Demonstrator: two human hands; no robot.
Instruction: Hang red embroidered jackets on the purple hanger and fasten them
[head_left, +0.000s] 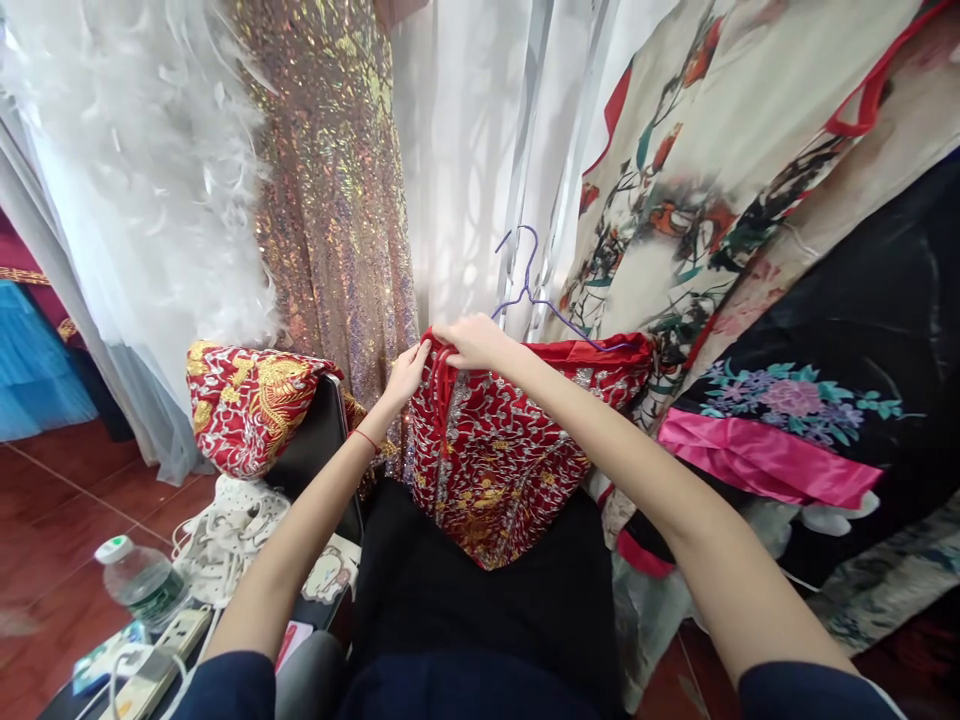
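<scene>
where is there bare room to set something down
Bare floor shows at far left, between the blue skirt and the bottle. The black lap has open cloth below the held red garment. Crowded: lower left, where bottle, power strip and white tangle sit close, and the right, packed with hanging garments.

Sequined garment [330, 200], top out of frame

The person wears a navy top [450, 690] with short sleeves [234, 682], seen at seven and five o'clock, and black clothing [480, 615] on the legs. Around the left wrist [377, 420] goes one thin red bracelet [365, 440].
</scene>
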